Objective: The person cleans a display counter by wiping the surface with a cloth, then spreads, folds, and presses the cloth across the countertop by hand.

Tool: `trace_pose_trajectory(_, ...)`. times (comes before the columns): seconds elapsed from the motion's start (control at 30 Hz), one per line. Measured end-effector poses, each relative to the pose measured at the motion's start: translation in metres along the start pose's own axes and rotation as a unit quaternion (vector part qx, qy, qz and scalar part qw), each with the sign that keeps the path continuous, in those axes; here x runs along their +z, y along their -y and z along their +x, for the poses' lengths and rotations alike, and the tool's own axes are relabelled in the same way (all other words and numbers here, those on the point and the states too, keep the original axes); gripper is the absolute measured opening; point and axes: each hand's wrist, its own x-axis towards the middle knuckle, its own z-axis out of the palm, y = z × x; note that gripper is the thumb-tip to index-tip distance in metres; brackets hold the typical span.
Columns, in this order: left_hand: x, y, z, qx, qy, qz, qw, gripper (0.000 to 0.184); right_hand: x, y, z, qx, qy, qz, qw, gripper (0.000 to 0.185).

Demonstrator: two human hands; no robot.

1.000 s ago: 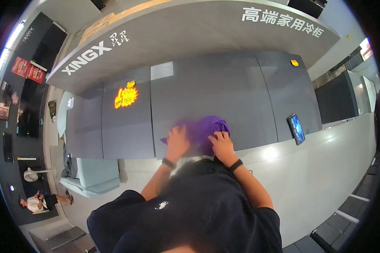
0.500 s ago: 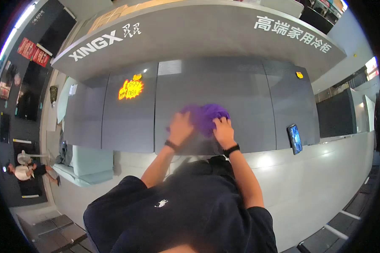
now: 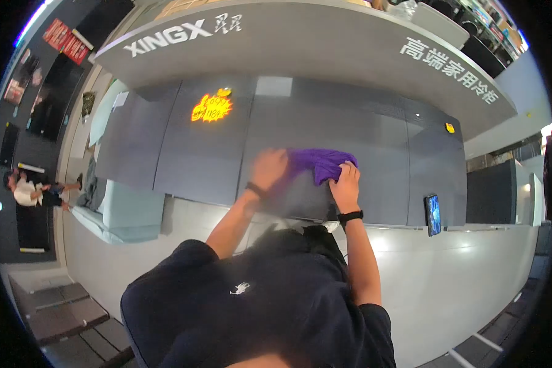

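Observation:
A crumpled purple cloth point(image 3: 322, 161) is stretched between my two hands over the dark grey freezer lid point(image 3: 325, 122). My right hand point(image 3: 346, 180) is closed on the cloth's right end, fingers bunching the fabric. At the other end, my left hand point(image 3: 270, 168) is closed on the cloth and smeared by motion, so its separate fingers do not show clearly. Both wrists wear dark bands. Whether the cloth's middle touches the lid, I cannot tell.
A phone point(image 3: 433, 214) lies at the lid's front right edge. Yellow-orange price tags point(image 3: 213, 107) and a white paper label point(image 3: 274, 86) are on the lids. Behind rises a grey signboard point(image 3: 325, 49). At left are a pale blue sofa point(image 3: 132, 211) and a person point(image 3: 34, 190).
The cloth has gone from a bunched heap to a longer strip as my hands moved apart. The view has shifted, and the person at left has moved.

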Motion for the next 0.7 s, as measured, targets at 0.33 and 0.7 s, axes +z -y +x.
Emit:
trace_pose_trajectory(0.33, -0.008, 0.047, -0.084, 0.084, -0.059, -0.014, 0.995, 0.035, -0.031, 0.019, -0.096, -0.037, 0.153, -0.076, 0.985, 0.049)
trace_pose_trajectory(0.7, -0.007, 0.027, -0.078, 0.013, -0.017, 0.024, 0.999, 0.046, -0.272, 0.249, 0.072, -0.445, -0.232, 0.412, 0.760, 0.037)
